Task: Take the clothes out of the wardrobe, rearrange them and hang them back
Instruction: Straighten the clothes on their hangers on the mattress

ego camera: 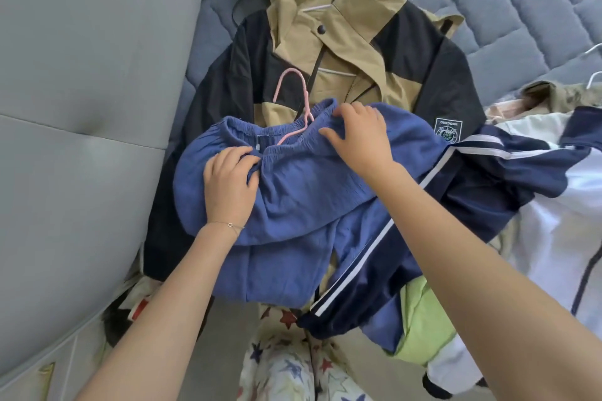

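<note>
Our left hand (228,182) has its fingers curled down over the near edge of the gathered elastic waistband, pinching the cloth there. Our right hand (358,137) bends its fingers over the far side of the same band, thumb laid out along the gathers, so both hands are closed on the blue crinkled-cotton trousers (309,192).

The thin pink hanger (307,104) sits in the waist opening between our hands, its hook lying free above the band. How the trousers are fastened to the hanger we cannot tell.

The trousers lie on a tan-and-black hooded jacket (342,42) spread over the grey quilted mattress (537,10), with the legs trailing toward us off the bed's edge. A navy jacket with white stripes (472,179) overlaps them on the right. Beyond it lie a white garment (553,221) and a lime-green one (423,319). A grey padded panel (81,75) rises on the left.

We judge the trousers light and very soft. They will sag and fold wherever they are unsupported, and the crinkled weave should grip the fingers, not slip through them. The elastic will stretch if pulled from one side, so the waistband, held at two points well apart, is the place to take them. To lift the garment whole, the hanger's hook looks the better hold. The legs may drag the striped jacket along if we raise them carelessly.
</note>
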{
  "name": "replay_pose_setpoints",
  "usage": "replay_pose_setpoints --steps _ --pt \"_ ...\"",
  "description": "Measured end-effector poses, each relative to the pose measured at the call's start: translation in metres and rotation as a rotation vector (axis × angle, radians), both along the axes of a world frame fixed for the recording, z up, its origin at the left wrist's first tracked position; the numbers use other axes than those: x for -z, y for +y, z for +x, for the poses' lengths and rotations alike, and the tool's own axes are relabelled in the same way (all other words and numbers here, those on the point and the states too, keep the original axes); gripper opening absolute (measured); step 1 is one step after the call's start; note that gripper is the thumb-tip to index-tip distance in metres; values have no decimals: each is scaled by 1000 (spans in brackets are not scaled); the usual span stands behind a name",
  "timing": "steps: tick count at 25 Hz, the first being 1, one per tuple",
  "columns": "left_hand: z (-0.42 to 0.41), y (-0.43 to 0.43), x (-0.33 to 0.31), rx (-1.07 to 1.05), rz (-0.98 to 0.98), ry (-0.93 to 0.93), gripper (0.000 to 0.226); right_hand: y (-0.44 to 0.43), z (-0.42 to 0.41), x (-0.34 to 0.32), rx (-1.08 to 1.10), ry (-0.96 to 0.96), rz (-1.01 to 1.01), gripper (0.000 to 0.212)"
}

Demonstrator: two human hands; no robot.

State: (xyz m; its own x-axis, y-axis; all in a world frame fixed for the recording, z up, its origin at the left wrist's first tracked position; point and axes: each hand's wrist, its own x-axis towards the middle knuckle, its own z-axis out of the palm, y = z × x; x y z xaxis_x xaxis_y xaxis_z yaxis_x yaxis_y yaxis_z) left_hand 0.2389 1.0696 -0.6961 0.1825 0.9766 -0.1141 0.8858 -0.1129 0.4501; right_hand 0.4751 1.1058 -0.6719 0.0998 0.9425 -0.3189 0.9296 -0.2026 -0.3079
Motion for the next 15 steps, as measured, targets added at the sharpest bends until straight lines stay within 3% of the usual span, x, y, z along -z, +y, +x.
replay_pose_setpoints --steps 3,8,15 --pt "-4 2 -16 -42 -28 -80 14 -2 -1 -21 140 211 -2 31" --pt "-11 14 -77 -149 -111 -152 10 -8 -4 -97 198 357 71 30" --pt "-25 35 -215 -88 76 -237 13 -45 -14 -240 293 602 178 35"
